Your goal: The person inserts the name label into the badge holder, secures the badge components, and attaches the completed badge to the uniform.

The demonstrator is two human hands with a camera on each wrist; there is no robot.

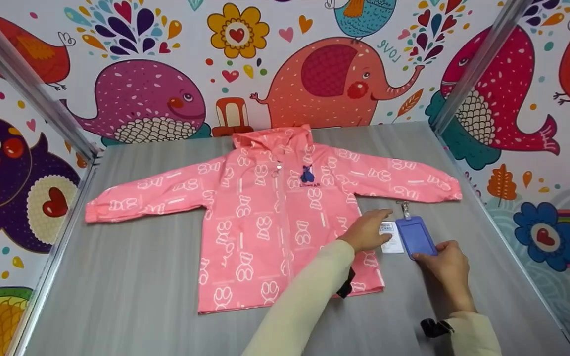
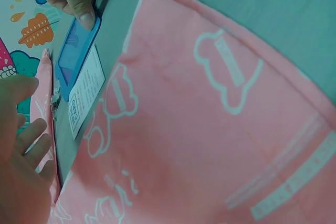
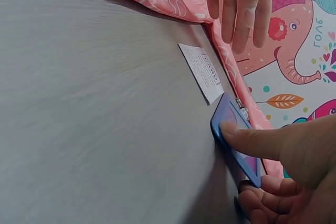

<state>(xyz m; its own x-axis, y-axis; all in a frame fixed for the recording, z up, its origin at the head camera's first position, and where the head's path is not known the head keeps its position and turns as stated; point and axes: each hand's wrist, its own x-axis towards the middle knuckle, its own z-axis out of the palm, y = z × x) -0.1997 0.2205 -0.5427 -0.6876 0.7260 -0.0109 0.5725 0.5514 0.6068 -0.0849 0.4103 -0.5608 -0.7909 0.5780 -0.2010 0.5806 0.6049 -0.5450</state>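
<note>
A blue badge holder point(image 1: 417, 238) with a metal clip point(image 1: 404, 209) at its top is pinched by my right hand point(image 1: 447, 264) at its lower right corner. In the right wrist view the thumb presses on the face of the holder point(image 3: 247, 162), which is tilted with one edge raised off the table. A small white printed card point(image 1: 394, 243) lies flat just left of the holder. My left hand point(image 1: 368, 230) hovers over the card's left side and the edge of the pink jacket point(image 1: 265, 222), fingers spread and holding nothing.
The jacket lies spread face up, zipped, with both sleeves out and hood at the back. Its left-pictured sleeve point(image 1: 146, 195) reaches far across the grey table point(image 1: 131, 277). Cartoon-printed walls point(image 1: 245, 74) with metal edge strips point(image 1: 483, 59) enclose the table at the back and sides.
</note>
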